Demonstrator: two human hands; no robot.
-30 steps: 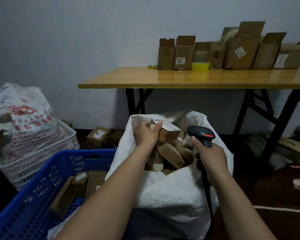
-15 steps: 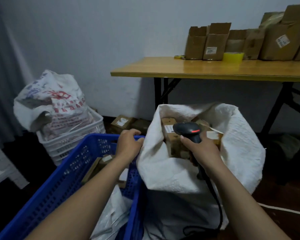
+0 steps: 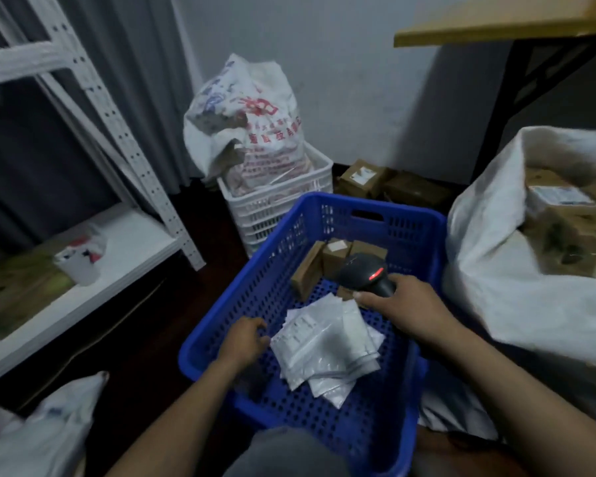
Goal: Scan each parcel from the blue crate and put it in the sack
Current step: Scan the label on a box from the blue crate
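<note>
Several white plastic mailers [image 3: 324, 342], blue perforated crate [image 3: 406, 210]. Pick-up: left hand [image 3: 245, 342] at top one, pinch unclear; right hand [image 3: 410, 304] grips black scanner [image 3: 367, 271]. Next: lift, scan.

Blue crate [image 3: 272, 287], white mailers [image 3: 324, 342], brown boxes [image 3: 336, 254] inside

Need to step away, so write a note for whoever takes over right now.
Left hand at the edge of the white mailers in the blue crate; grip unclear.
Right hand holds the scanner over the crate.
Done: boxes lie in the sack on the right.
Left: the mailers and the brown boxes at the crate's far end, each to scan and sack.
</note>
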